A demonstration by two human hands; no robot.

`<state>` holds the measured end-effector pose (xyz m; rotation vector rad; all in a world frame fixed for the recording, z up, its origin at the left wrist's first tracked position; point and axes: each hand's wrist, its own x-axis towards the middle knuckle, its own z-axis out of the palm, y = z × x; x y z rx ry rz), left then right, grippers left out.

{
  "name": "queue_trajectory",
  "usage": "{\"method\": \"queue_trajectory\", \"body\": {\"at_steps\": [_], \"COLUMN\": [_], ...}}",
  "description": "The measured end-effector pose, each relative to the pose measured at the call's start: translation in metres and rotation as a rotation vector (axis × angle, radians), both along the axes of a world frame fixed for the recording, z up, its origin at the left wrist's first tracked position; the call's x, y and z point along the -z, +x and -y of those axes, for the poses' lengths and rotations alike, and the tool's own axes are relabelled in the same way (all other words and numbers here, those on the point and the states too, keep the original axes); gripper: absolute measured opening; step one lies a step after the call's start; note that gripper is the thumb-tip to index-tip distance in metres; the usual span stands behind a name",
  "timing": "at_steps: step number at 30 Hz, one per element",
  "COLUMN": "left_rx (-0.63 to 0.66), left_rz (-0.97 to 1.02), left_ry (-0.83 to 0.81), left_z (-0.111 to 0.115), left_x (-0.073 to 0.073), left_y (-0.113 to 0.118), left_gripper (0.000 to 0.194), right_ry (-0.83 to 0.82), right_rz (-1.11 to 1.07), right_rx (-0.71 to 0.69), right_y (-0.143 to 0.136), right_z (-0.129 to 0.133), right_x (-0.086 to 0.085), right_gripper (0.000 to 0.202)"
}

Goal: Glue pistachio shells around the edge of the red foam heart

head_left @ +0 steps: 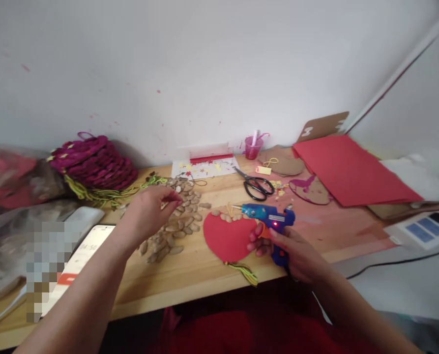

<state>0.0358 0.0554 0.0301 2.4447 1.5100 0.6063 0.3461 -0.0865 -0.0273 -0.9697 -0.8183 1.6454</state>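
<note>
My right hand (296, 248) grips a blue hot glue gun (267, 214) with an orange trigger and a lit red light. Its nozzle points left, over the top edge of a red paper heart (226, 241). Several peanuts lie in a row along that edge, and a yellow-green tassel (247, 273) hangs from the heart's lower tip. Over a spread pile of peanuts (169, 241), my left hand (153, 209) has its thumb and fingers pinched together. Whatever sits between those fingertips is hidden.
Black-handled scissors (258, 187) lie behind the glue gun. Red sheets (355, 169) and a pink cup (253, 147) are further back. A purple craft piece (97, 164) leans at the wall on the left, near a lit phone (90, 250) and plastic bags (9, 250).
</note>
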Motion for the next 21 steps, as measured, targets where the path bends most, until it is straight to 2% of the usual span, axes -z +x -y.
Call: {"method": "queue_trajectory", "body": {"at_steps": [8, 11, 13, 15, 17, 21], "left_rx": [0.322, 0.392, 0.418, 0.424, 0.406, 0.28], "left_rz": [0.001, 0.069, 0.157, 0.241, 0.303, 0.313], "left_ry": [-0.05, -0.031, 0.022, 0.086, 0.132, 0.129], "left_z": [-0.04, -0.046, -0.047, -0.046, -0.044, -0.031], "left_x": [-0.033, -0.046, -0.055, -0.062, -0.067, -0.073], "left_y": [0.117, 0.159, 0.176, 0.181, 0.173, 0.125], "left_gripper": [0.009, 0.013, 0.02, 0.022, 0.02, 0.02], "right_ry": [0.058, 0.065, 0.068, 0.066, 0.063, 0.051], "right_rz": [0.085, 0.099, 0.101, 0.101, 0.1, 0.096], "right_rx": [-0.115, -0.12, -0.111, -0.1, -0.089, -0.078], "right_y": [0.004, 0.005, 0.005, 0.004, 0.004, 0.005], "right_z": [0.008, 0.008, 0.007, 0.007, 0.006, 0.006], "right_x": [0.003, 0.006, 0.007, 0.008, 0.008, 0.006], "right_gripper": [0.027, 0.028, 0.029, 0.029, 0.029, 0.029]}}
